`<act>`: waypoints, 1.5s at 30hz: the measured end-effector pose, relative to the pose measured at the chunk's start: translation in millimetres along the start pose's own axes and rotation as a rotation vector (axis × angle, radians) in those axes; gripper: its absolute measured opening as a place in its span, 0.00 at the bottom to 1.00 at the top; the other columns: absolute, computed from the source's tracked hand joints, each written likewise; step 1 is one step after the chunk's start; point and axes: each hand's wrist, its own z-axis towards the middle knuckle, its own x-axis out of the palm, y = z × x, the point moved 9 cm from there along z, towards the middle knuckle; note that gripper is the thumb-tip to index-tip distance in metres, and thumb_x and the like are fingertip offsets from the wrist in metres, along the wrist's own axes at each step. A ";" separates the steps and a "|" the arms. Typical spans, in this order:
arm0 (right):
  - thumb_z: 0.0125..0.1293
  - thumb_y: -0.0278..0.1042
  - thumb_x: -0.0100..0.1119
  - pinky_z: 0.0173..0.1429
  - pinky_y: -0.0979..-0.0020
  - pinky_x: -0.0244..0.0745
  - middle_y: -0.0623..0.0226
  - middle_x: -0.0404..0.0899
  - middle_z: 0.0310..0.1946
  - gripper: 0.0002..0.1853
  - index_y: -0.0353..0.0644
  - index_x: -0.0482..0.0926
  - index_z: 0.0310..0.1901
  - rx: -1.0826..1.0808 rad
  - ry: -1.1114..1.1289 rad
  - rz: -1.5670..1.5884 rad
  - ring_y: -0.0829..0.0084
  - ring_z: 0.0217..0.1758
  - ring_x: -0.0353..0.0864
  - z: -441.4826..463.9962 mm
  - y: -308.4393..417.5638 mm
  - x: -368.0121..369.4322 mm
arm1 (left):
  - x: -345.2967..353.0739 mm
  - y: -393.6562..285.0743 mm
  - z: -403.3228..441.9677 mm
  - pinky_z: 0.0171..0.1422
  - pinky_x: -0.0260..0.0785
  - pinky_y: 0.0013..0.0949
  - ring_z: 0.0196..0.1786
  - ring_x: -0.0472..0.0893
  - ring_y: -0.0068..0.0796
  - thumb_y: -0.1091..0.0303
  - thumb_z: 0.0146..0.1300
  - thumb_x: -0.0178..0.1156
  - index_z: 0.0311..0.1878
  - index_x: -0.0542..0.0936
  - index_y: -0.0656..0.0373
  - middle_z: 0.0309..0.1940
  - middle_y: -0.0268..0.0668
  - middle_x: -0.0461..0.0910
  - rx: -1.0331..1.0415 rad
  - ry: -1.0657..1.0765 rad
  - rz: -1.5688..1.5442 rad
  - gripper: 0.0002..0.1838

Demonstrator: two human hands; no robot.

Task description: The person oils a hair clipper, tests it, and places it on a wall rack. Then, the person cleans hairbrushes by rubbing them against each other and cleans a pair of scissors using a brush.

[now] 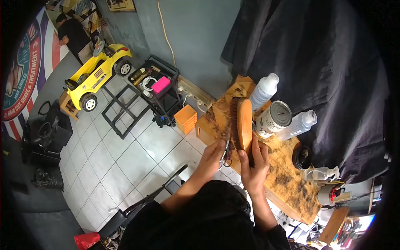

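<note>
My right hand (254, 168) is closed round the lower end of a wooden-backed brush (245, 123), held upright with its dark bristles facing left. In my left hand (211, 160) is a pair of scissors (226, 154), its metal finger rings showing below the fingers and its blades close to the bristles. I cannot tell whether the scissors touch the brush. Both hands are above the near edge of a wooden counter (287, 177), which is strewn with dark hair clippings.
On the counter stand a tall bottle (264, 89), a labelled can (275, 118), a clear bottle (298, 125) and a spray bottle (321, 173). A black trolley (166, 98), an orange bin (186, 118) and a yellow toy car (98, 75) are farther off. Another person (74, 35) is at the back left.
</note>
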 end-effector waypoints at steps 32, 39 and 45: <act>0.58 0.25 0.63 0.42 0.70 0.75 0.54 0.75 0.40 0.23 0.26 0.75 0.56 -0.037 0.165 0.125 0.65 0.38 0.78 -17.3 -21.4 4.5 | -24.2 9.6 3.4 0.30 0.58 0.20 0.27 0.67 0.14 0.52 0.76 0.44 0.42 0.73 0.57 0.28 0.27 0.71 0.035 -0.106 -0.075 0.17; 0.57 0.27 0.67 0.43 0.66 0.76 0.51 0.74 0.40 0.25 0.26 0.74 0.56 -0.137 0.226 0.128 0.60 0.41 0.79 -26.5 -10.5 31.8 | -7.1 -11.6 7.1 0.35 0.66 0.23 0.34 0.74 0.18 0.59 0.73 0.49 0.50 0.74 0.60 0.38 0.30 0.76 -0.002 -0.047 -0.187 0.14; 0.53 0.25 0.67 0.45 0.64 0.77 0.53 0.75 0.42 0.24 0.29 0.78 0.53 -0.142 0.387 0.115 0.59 0.42 0.79 -61.0 -42.6 23.7 | -30.4 -7.8 29.1 0.51 0.66 0.30 0.41 0.69 0.26 0.52 0.73 0.49 0.45 0.72 0.57 0.31 0.29 0.68 0.010 0.025 -0.656 0.16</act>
